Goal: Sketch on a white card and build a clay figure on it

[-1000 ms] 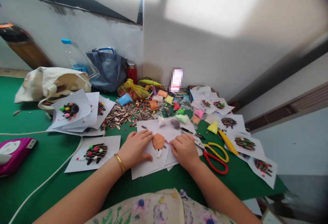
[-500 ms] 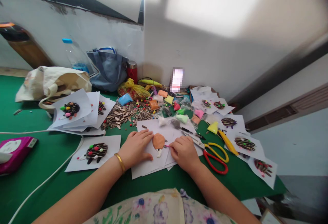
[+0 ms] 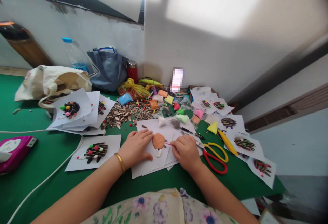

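On a white paper sheet (image 3: 145, 168) lies an orange clay shape (image 3: 159, 141) with a white clay head (image 3: 159, 153) at its lower end and small dark pieces at its right edge. My left hand (image 3: 137, 147) rests flat on the paper just left of the shape, fingers spread. My right hand (image 3: 186, 151) is at the right of the shape, fingers closed on a thin pink stick (image 3: 168, 144) whose tip points at the dark pieces. One sunflower seed (image 3: 144, 126) lies above my left hand. Scissors (image 3: 216, 154) with red and yellow handles lie beside my right hand.
Seeds (image 3: 120, 114) and clay packets (image 3: 154, 105) lie behind the paper. Finished seed hedgehogs on paper (image 3: 96, 152) are at left and right. A blue bag (image 3: 109, 68), a cream bag (image 3: 64, 77) and a red flask (image 3: 132, 70) stand at the back. A magenta device (image 3: 16, 154) lies far left.
My right hand has shifted slightly right and the stick's tip has drawn back a little from the orange shape. My left hand stays in place.
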### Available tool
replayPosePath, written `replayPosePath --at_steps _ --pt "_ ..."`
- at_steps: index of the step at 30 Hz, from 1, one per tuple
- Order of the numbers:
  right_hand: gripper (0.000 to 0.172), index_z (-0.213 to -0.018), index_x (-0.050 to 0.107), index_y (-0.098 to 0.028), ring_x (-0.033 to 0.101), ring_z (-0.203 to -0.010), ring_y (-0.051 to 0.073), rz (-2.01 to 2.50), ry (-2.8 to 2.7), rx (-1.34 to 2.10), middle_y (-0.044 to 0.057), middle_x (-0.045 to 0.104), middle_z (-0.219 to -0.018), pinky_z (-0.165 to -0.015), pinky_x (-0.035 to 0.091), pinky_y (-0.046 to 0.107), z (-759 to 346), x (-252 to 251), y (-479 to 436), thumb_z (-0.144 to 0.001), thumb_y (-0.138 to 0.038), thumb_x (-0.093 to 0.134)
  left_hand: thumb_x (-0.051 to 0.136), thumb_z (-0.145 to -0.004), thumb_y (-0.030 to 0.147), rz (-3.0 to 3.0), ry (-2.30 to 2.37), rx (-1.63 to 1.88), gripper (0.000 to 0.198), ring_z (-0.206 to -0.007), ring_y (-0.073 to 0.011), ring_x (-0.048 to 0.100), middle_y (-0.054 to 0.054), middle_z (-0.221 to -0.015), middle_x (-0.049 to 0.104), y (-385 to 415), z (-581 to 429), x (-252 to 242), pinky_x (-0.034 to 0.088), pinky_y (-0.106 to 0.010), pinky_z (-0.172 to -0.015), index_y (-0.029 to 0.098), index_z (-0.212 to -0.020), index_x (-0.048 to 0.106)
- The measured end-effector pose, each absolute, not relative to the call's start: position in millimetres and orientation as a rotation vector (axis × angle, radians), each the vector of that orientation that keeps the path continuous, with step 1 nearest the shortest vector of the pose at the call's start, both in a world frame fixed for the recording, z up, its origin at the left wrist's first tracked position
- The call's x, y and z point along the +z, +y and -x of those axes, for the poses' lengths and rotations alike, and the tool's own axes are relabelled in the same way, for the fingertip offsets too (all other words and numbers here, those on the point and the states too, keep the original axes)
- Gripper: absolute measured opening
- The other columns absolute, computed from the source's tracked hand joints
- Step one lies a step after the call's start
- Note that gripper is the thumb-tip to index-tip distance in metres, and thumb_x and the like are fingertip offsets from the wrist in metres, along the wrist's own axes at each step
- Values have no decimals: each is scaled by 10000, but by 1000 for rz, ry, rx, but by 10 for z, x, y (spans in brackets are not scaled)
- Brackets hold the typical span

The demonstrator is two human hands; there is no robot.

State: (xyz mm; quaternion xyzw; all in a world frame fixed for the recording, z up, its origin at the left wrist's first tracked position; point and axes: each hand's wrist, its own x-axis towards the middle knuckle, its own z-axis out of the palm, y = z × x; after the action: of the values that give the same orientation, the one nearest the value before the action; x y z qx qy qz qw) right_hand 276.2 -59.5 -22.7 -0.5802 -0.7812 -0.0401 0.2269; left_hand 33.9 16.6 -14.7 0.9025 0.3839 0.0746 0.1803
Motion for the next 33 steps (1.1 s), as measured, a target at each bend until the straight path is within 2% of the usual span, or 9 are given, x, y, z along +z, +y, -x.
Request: replayPosePath --at_steps 5,15,33 --pt "136 -946 700 -244 522 -841 182 1548 -2158 -57 25 659 -842 -812 290 352 -2761 -223 -643 -918 -221 569 764 -683 514 -2550 1096 194 790 -1373 -310 375 -88 -1461 476 159 -345 -126 263 -480 -1084 285 -1380 470" --pt "127 -891 691 -221 505 -781 182 1607 -2210 -87 24 605 -730 -775 284 337 -2691 -277 -704 -853 -176 579 757 -687 519 -2553 1090 201 795 -1376 -309 369 -88 -1463 473 160 -351 -134 253 -474 -1092 292 -1388 459" --pt "123 -905 664 -216 512 -798 188 1614 -2133 12 22 616 -761 -789 290 347 -2701 -273 -708 -868 -169 557 768 -681 505 -2564 1102 185 792 -1372 -305 375 -86 -1466 471 154 -357 -97 262 -477 -1076 268 -1376 472"
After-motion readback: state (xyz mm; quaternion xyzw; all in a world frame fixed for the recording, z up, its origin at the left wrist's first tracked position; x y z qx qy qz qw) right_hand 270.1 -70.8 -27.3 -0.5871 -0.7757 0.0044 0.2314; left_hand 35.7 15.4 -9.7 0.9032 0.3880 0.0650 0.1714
